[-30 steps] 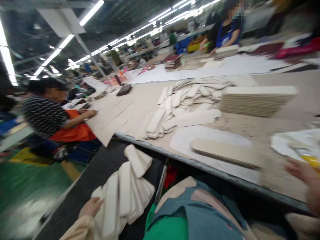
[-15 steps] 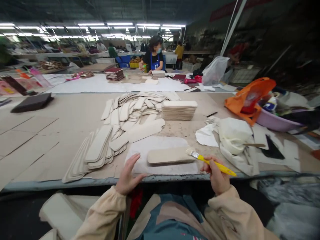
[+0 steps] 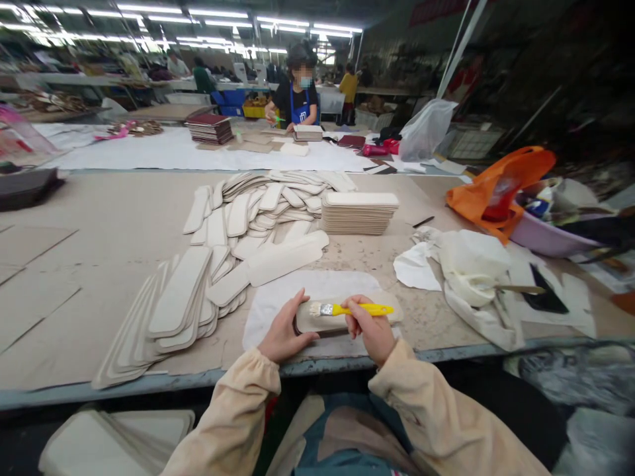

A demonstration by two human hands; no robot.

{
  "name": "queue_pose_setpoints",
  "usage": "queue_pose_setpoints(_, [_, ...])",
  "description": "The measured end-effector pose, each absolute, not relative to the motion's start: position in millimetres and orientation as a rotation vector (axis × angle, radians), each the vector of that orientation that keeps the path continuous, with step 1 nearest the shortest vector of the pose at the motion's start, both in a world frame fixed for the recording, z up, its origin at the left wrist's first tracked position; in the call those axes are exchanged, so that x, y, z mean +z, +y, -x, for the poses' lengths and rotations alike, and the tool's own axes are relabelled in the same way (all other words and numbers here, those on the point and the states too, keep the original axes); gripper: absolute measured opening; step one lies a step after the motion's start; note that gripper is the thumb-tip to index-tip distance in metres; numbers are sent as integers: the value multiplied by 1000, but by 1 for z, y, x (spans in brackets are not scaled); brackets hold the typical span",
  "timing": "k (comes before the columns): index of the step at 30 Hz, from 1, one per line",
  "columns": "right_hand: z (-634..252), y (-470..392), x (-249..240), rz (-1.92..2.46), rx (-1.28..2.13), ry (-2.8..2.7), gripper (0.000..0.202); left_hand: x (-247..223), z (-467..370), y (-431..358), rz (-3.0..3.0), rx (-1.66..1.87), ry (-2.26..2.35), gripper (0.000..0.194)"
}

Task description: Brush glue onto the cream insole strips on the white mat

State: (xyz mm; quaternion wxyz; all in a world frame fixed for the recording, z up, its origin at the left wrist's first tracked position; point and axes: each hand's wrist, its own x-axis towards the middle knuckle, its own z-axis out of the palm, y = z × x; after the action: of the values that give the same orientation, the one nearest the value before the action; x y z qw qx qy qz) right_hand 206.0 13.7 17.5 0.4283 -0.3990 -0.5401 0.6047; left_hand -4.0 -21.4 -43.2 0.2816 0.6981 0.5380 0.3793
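Note:
A yellow-handled brush (image 3: 364, 309) is in my right hand (image 3: 370, 327), its bristles pointing left over the left part of a cream oblong panel (image 3: 322, 322). That panel lies on a white sheet (image 3: 278, 291) near the table's front edge. My left hand (image 3: 286, 328) is at the panel's left end, thumb and fingers spread apart around the corner. Both hands partly cover the panel. Behind it, long cream pieces (image 3: 181, 291) lie in overlapping rows at the left, and a neat stack of similar pieces (image 3: 360, 213) stands further back.
To the right lie a cream cloth-wrapped bundle (image 3: 471, 264), a crumpled white scrap (image 3: 417, 268) and a thin dark tool (image 3: 423, 222). An orange bag (image 3: 476, 198) hangs by a lilac basin (image 3: 550, 238). Across the table, a person (image 3: 300, 99) works.
My right hand has carried the brush leftward along the panel. My left hand has moved right, onto the panel's left end. The view has shifted a little.

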Motion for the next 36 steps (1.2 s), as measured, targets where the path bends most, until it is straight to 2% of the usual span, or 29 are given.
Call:
queue_pose_setpoints(8, [-183,21,4,1088,1506,-1460,26,-42,2,-22,-1702,1039,1442,108])
queue_pose_setpoints(13, [-191,22,3,1197,1399,-1503,24,-43,4,-22,-1709,1009,1457,107])
queue_pose_setpoints(36, [-333,60,13,1554,912,-1467,27,-41,4,-19,-1796,854,1613,98])
